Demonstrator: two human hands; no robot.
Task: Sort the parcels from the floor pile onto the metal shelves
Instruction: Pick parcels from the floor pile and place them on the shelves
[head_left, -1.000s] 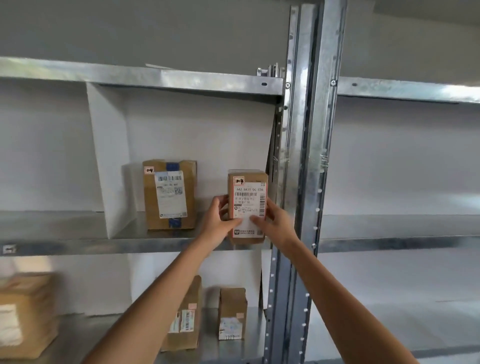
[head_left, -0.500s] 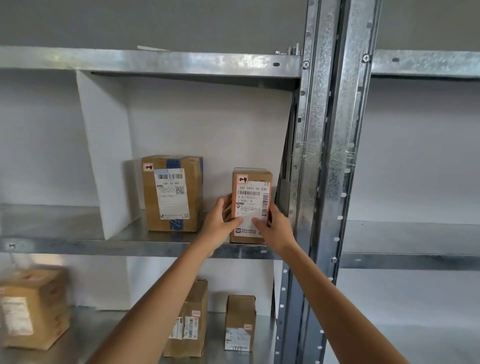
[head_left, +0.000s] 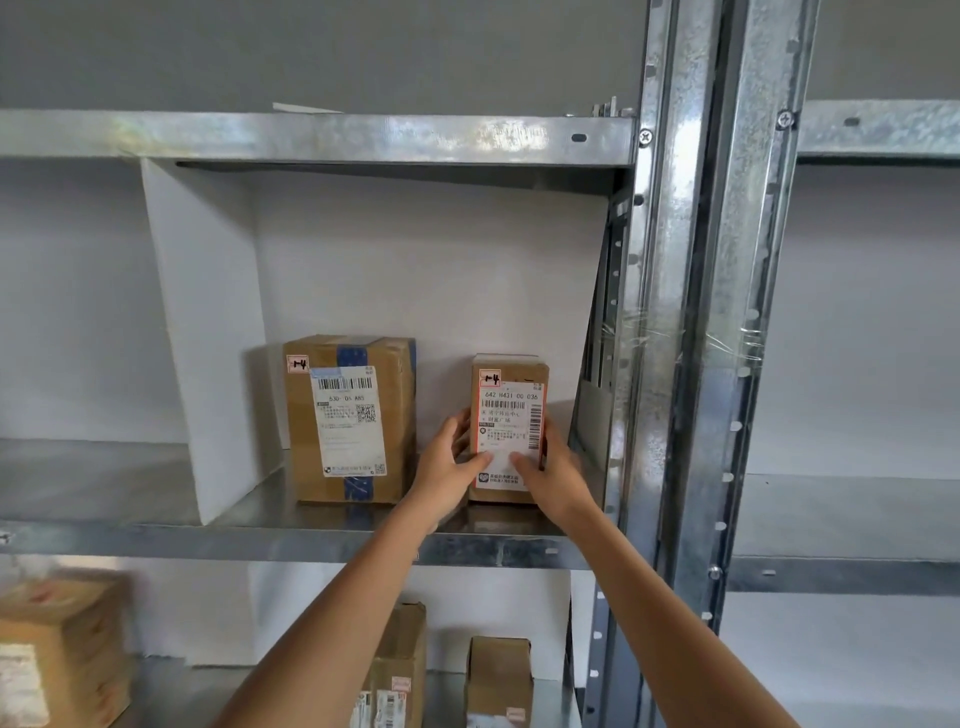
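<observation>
A small upright cardboard parcel (head_left: 511, 387) with a white shipping label stands on the middle metal shelf (head_left: 311, 540), near the right upright. My left hand (head_left: 447, 470) grips its left side and my right hand (head_left: 550, 470) its right side, thumbs on the label. The parcel's base rests on the shelf. A larger taped parcel (head_left: 348, 421) stands just to its left, a narrow gap between them.
A white divider panel (head_left: 202, 332) closes the bay on the left. Steel uprights (head_left: 696, 312) rise at the right. The lower shelf holds a blurred parcel (head_left: 57, 644) at left and two small parcels (head_left: 498, 675) behind my arms. A top shelf rail (head_left: 332, 136) runs overhead.
The view has drawn closer and shifted left. The small parcel sits deeper on the shelf, with both hands still on its sides.
</observation>
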